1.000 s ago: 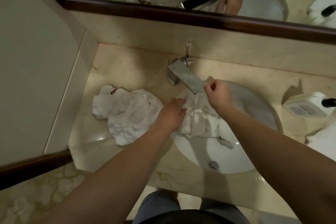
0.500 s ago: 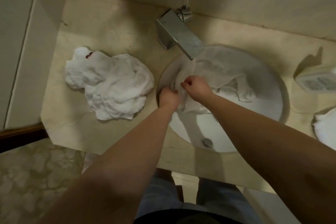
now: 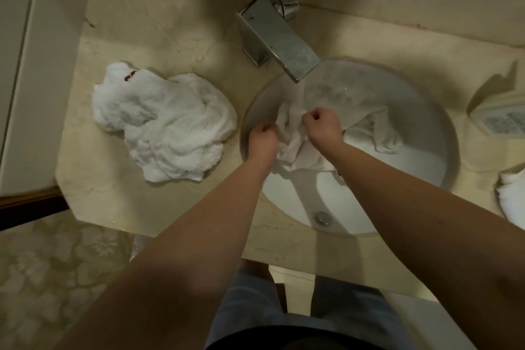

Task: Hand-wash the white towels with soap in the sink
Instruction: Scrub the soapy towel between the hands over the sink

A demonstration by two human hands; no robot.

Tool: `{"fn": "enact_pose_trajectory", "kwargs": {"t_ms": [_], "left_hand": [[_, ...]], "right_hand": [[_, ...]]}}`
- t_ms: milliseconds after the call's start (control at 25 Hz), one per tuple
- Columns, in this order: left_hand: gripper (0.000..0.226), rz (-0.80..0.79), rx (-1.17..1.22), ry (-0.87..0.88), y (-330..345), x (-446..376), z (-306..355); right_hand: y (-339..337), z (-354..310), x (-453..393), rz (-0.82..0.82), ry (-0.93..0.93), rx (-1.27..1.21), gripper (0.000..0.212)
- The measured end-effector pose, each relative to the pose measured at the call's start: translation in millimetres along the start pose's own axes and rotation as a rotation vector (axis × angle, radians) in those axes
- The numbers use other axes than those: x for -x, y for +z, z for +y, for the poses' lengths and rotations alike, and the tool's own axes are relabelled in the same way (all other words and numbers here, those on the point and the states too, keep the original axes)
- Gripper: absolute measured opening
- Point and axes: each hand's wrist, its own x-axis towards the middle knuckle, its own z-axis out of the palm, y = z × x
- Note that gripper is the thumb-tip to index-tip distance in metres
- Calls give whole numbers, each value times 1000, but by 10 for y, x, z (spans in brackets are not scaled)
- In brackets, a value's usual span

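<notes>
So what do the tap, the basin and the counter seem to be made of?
The tap looks like polished metal, probably chrome: silvery, with mirror-like glints. The basin seems glazed white ceramic, smooth and glossy. The counter looks like polished beige marble or similar stone, given its faint veins and sheen. All judged by look alone.

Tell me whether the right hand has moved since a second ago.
Yes. The right hand has dropped from the faucet spout down into the sink, gripping the towel.
</notes>
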Motion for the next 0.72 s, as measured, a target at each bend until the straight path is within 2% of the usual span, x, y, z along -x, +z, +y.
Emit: {"fn": "enact_pose_trajectory", "kwargs": {"t_ms": [120,200,280,360,440,520,600,680,720], "left_hand": [[13,-82,221,10,51,137,112],[12,-170,261,39,97,230,229],[13,-266,231,67,152,290,306],[23,-320,167,72,222,273,309],[27,-314,176,56,256,220,260],[26,-330,277,-6,285,183,225],[22,-313,374,-61,331,156,198],[18,-168,368,-52,356,86,134],[18,-40,292,-8,343,24,94]], "right_hand": [[-236,56,112,151,20,-88,30],[-396,121,184,276,42,-64,31],[-493,219,235,280,79,46,25],[-530,329,261,269,85,56,12],[-505,366,260,307,-28,7,30],[-403,292,216,229,-173,20,33],[-277,178,144,78,-196,77,32],[-174,126,58,-25,-146,146,15],[-156,116,40,-33,-134,158,16]]}}
